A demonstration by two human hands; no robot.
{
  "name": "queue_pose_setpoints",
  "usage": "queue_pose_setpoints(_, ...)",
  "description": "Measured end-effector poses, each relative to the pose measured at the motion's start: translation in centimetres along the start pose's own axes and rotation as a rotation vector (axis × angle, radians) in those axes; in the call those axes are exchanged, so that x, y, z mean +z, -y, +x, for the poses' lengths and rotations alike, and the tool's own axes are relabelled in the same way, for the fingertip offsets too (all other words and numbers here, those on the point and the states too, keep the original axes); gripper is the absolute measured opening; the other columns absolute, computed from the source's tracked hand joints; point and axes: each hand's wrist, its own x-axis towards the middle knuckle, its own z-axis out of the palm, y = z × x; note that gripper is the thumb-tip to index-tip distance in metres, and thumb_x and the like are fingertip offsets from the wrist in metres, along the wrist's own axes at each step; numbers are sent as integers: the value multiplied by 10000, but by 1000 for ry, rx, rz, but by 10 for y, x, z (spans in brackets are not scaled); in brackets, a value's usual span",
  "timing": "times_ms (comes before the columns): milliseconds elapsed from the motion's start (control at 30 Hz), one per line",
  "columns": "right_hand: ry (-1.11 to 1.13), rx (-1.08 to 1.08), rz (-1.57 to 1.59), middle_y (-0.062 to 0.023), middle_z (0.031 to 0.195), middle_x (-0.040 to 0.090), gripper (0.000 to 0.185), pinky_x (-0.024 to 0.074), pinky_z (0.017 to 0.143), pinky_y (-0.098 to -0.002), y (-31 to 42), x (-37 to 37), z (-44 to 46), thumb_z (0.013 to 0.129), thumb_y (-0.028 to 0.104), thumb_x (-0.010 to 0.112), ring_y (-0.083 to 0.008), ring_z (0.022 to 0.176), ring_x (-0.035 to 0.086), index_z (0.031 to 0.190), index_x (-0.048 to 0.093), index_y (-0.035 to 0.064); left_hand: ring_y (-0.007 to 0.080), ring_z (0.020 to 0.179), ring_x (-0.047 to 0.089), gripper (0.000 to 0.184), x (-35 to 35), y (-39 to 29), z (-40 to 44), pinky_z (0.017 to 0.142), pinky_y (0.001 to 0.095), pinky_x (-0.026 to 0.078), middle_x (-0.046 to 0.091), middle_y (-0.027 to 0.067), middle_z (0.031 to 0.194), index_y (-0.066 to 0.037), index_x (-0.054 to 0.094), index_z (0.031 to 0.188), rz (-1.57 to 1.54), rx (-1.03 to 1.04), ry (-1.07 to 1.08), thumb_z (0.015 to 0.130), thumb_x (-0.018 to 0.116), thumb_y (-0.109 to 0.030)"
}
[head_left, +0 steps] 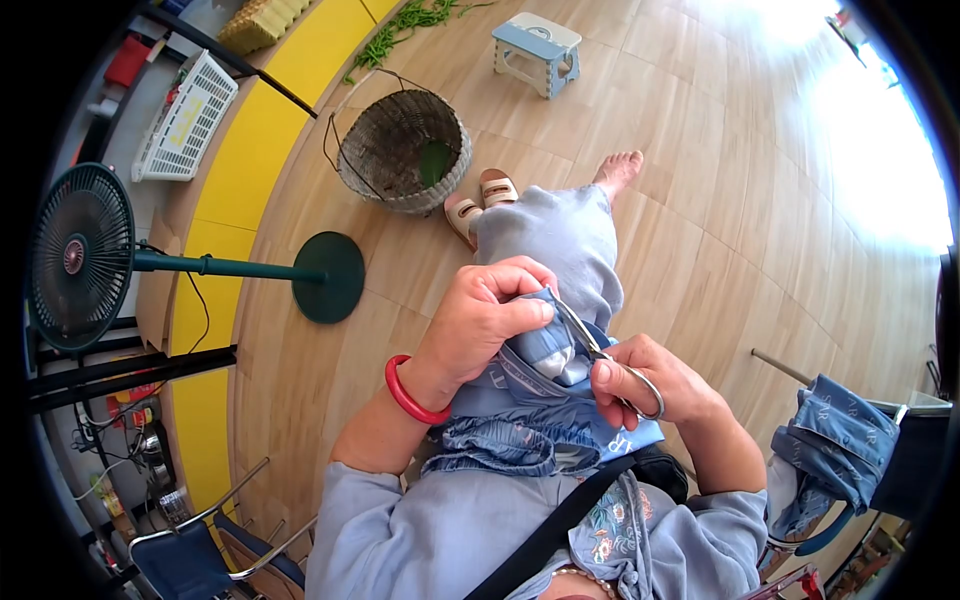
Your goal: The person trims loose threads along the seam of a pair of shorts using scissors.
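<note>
Over my lap lies a blue denim garment (500, 445) with a gathered, elastic-looking waistband. My left hand (495, 315) pinches a folded edge of it between thumb and fingers. In my right hand (655, 380) is a pair of metal scissors (580, 328), with fingers around the handle loops. The blades point up and left, lying against the denim close to my left fingertips. Whether the blades are parted is hard to see. A bit of white lining shows inside the fold.
A woven basket (400, 150) holding a green leaf stands ahead, beside sandals (480, 205). To the left is a green floor fan (330, 277). A small folding stool (537, 50) stands farther off. More denim (840, 440) hangs over a chair at right; another chair (185, 565) is lower left.
</note>
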Motion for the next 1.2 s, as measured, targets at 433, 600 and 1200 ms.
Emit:
queue_pose_setpoints(433,-34,-39,-9,-7,542,543,520,403,422,-218,-5,1,7,808,537,625,-79,475,528,658,578,42,93,787,514,61,0,2,-1,733,226,414,579,57,901,43,613,733,-11,-2,2,737,592,-14)
queue_pose_setpoints(600,-72,-11,-29,-8,541,544,476,409,425,-225,-9,1,11,784,497,674,-83,476,527,692,610,35,87,782,511,60,0,2,-1,726,220,412,578,56,900,38,609,726,-38,-1,3,738,594,-18)
queue_pose_setpoints(1200,-200,-174,90,-4,541,549,420,405,435,-212,-5,-2,15,781,428,708,-67,497,531,684,598,34,89,778,517,49,0,7,-2,728,222,415,581,51,893,36,617,735,-12,16,13,739,595,-7)
